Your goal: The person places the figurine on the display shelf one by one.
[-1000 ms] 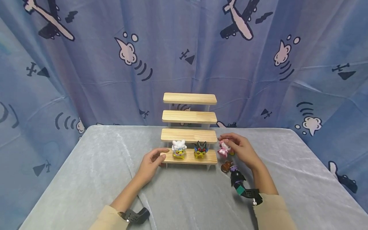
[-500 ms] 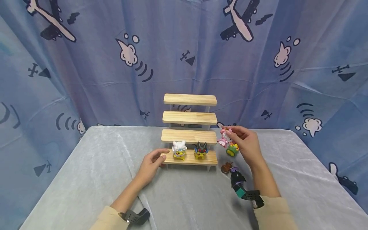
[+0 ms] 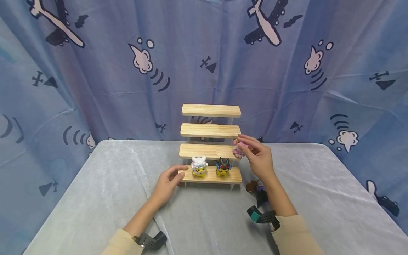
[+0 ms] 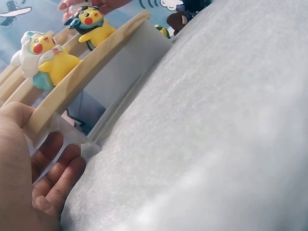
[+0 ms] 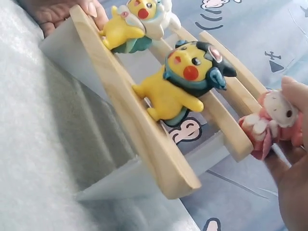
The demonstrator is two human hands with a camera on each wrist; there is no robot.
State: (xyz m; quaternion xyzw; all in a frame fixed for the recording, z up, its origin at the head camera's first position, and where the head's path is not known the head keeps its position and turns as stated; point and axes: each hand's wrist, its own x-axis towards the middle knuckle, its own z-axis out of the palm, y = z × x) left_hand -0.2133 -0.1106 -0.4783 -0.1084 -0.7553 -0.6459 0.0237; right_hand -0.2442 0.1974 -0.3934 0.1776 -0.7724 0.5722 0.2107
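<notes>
A tiered display stand (image 3: 210, 151) with wooden shelves and clear side supports stands on the table. My left hand (image 3: 168, 181) grips the left end of its lowest shelf, thumb on the wood and fingers curled by the clear support (image 4: 91, 147). My right hand (image 3: 259, 158) pinches a pink-and-white figurine (image 5: 274, 118) at the right end of the second shelf from the bottom. On the lowest shelf stand two yellow Pikachu figurines, one in a white hood (image 3: 199, 166) at the left and one in a black-and-blue hood (image 5: 185, 82) at the right.
A dark figurine with a brown part (image 3: 256, 189) lies on the grey cloth right of the stand, partly covered by my right forearm. A green-and-yellow figurine (image 4: 162, 31) shows beside the stand in the left wrist view. A blue patterned curtain (image 3: 204, 53) hangs behind the table.
My right hand has lifted the pink figurine off the cloth and carried it up and left to the second shelf. The left hand has kept its place on the stand.
</notes>
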